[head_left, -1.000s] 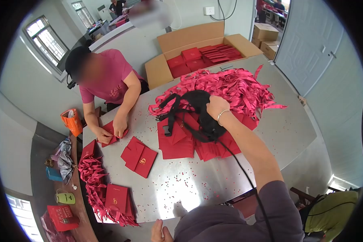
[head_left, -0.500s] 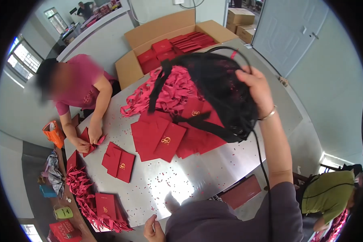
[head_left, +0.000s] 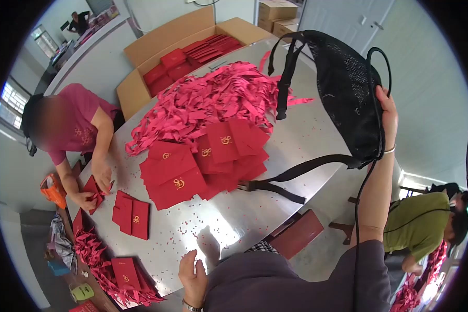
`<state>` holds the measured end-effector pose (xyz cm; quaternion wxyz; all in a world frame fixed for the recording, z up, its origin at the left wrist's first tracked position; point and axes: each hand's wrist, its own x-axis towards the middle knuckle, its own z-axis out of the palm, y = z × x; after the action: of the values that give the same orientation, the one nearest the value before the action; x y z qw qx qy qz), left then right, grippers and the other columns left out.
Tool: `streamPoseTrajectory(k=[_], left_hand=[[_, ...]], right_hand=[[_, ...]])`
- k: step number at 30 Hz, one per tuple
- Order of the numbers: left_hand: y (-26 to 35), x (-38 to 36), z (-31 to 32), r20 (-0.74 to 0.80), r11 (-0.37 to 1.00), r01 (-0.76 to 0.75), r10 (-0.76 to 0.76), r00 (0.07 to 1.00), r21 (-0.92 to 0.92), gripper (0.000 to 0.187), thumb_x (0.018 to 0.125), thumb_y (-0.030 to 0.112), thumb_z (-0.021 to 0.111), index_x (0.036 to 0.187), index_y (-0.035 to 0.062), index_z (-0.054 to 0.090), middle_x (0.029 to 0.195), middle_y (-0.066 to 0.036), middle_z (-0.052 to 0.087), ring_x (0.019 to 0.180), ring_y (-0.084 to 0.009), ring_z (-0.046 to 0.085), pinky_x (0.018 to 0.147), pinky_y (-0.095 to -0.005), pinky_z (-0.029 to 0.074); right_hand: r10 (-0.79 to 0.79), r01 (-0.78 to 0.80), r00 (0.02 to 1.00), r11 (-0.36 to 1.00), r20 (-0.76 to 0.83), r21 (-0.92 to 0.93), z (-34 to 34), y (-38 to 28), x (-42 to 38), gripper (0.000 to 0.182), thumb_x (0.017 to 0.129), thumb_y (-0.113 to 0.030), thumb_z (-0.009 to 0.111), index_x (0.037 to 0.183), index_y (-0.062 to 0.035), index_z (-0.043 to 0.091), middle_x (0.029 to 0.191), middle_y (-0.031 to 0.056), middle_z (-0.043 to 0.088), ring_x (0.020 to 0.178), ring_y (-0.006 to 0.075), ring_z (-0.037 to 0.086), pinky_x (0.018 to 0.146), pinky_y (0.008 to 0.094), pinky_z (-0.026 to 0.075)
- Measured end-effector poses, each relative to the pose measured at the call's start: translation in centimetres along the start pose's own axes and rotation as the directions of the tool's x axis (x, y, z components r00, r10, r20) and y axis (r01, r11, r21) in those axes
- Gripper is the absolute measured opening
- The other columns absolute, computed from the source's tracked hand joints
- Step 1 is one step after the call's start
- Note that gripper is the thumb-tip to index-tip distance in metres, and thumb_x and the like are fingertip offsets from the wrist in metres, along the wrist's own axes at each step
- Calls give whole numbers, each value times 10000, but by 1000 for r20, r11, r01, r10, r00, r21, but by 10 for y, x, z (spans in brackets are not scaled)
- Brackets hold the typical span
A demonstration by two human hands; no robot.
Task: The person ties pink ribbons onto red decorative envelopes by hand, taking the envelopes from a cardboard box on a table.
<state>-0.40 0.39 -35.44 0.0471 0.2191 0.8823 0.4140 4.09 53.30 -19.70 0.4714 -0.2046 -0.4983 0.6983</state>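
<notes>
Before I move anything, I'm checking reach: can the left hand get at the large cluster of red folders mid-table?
Probably yes: the left hand looks empty, and only speckled tabletop lies between it and the red folders; the black strap reaches only their right edge.

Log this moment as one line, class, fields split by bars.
Right hand: holds black bag | Left hand: nothing visible in it | Table: red envelopes, pink ribbons

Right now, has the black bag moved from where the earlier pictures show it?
Yes: the right hand has carried the black bag rightward, farther from the open cardboard box.
</notes>
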Motion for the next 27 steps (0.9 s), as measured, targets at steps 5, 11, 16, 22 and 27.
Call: streamPoseTrajectory(k=[5,11,16,22,27], left_hand=[[-12,-5,7,97,995,-81,74,993,65,302,813,-52,578,1112,-22,612,1078,-198,636,998,-353,613,887,-394,484],[-6,-5,10,107,994,-52,42,993,92,287,812,-46,573,1096,-28,613,1057,-202,640,984,-359,617,873,-404,484],[-14,-11,14,134,993,-59,45,990,103,272,805,-46,575,1074,-30,617,1021,-206,645,957,-367,622,875,-417,482],[2,-3,13,146,988,-28,6,989,155,239,885,21,580,1113,-21,638,1074,-185,661,986,-332,629,884,-394,493],[5,4,19,176,982,-76,44,983,175,224,888,19,568,1101,-6,631,1023,-183,652,936,-347,621,870,-419,491]], right_hand=[[-94,79,987,990,-132,-114,-49,-11,7,64,900,-102,622,894,-38,618,807,-1,637,693,97,602,641,222,492],[-81,16,973,959,-218,-282,-117,38,37,93,877,-87,642,930,-12,631,816,12,645,699,99,600,635,229,486],[-73,-32,968,913,-241,-407,-155,95,57,150,857,-126,664,935,1,652,785,2,641,674,86,578,614,238,467],[-69,-138,943,808,-324,-572,-178,146,75,186,818,-167,694,905,-3,678,746,-16,628,668,70,542,613,242,440],[-117,-92,950,779,-289,-621,-152,140,59,147,844,-117,666,905,16,667,759,-16,623,668,59,528,612,234,436]])
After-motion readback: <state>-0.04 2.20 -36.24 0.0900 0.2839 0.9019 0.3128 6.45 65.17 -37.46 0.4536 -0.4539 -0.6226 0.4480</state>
